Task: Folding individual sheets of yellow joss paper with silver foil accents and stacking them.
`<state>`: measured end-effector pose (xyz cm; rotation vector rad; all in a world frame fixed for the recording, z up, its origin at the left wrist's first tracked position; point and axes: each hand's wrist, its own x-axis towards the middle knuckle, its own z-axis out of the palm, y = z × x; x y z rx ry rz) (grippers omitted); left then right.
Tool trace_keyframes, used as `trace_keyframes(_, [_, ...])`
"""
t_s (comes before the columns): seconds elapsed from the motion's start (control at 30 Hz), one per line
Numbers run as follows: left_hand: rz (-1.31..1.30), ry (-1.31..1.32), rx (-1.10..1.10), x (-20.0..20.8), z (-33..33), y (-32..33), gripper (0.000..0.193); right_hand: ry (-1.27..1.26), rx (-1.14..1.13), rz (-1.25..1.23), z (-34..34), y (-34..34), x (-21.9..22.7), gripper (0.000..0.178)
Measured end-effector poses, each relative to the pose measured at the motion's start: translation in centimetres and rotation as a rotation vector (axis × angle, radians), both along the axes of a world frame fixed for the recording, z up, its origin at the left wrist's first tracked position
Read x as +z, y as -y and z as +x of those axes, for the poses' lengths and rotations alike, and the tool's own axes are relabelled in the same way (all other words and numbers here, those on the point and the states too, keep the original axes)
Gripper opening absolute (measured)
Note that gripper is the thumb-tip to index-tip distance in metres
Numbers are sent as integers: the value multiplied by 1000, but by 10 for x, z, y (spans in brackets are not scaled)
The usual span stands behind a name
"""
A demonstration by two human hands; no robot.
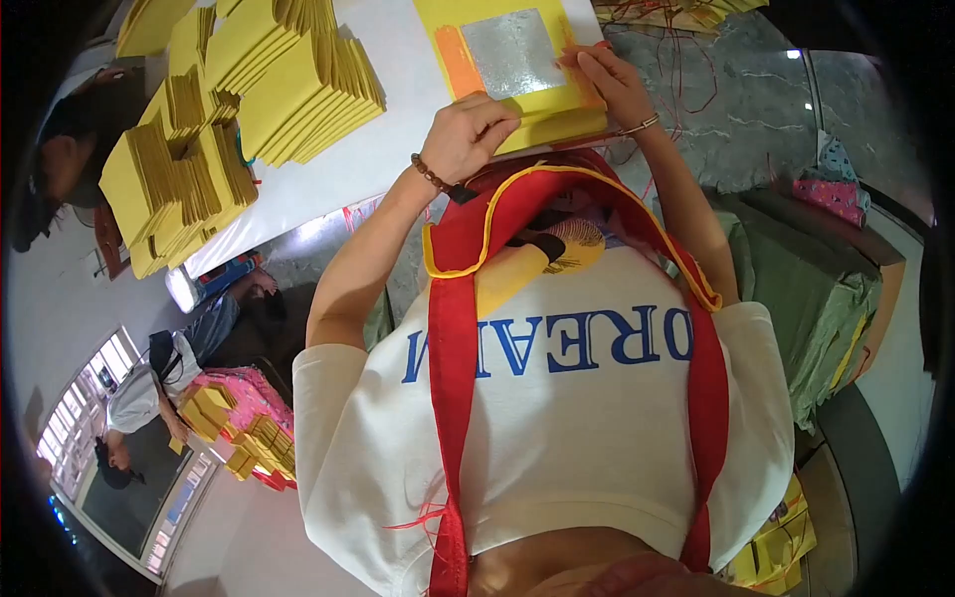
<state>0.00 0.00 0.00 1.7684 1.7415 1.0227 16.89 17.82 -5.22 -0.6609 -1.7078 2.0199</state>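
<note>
Yellow joss paper (537,102) with a silver square in its middle and orange strips on both sides lies at the near edge of the white table, in front of my body. The paper's near edge is bent up in a fold. My left hand (466,134), with a brown bead bracelet on the wrist, has its fingers curled and pinched on the near left part of this fold. At the right orange strip, my right hand (615,85) has thumb and fingers drawn together on the paper's edge; the fingertips are slightly blurred. Something small and red shows by its fingers.
Bundles of folded yellow paper (298,95) stand on the white table (398,60) at the left. Red strings (686,70) hang at the right. A green wrapped package (806,298) stands to my right. At far left, another person (149,398) is beside more yellow bundles (264,443).
</note>
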Motion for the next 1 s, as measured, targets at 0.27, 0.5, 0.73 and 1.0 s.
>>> trace_keyframes(0.27, [-305, 282, 127, -1, 0, -4, 13, -1, -37, 19, 1, -1, -1, 34])
trace_keyframes(0.5, [-348, 334, 147, -1, -3, -9, 14, 13, -25, 0, 2, -5, -1, 35])
trace_keyframes(0.73, [-423, 606, 262, -5, -11, -10, 14, -75, 169, 393, 11, -6, 5, 30])
trace_keyframes(1.0, [-240, 566, 78, 17, -22, -4, 27, -73, 46, 228, 9, -1, -30, 25])
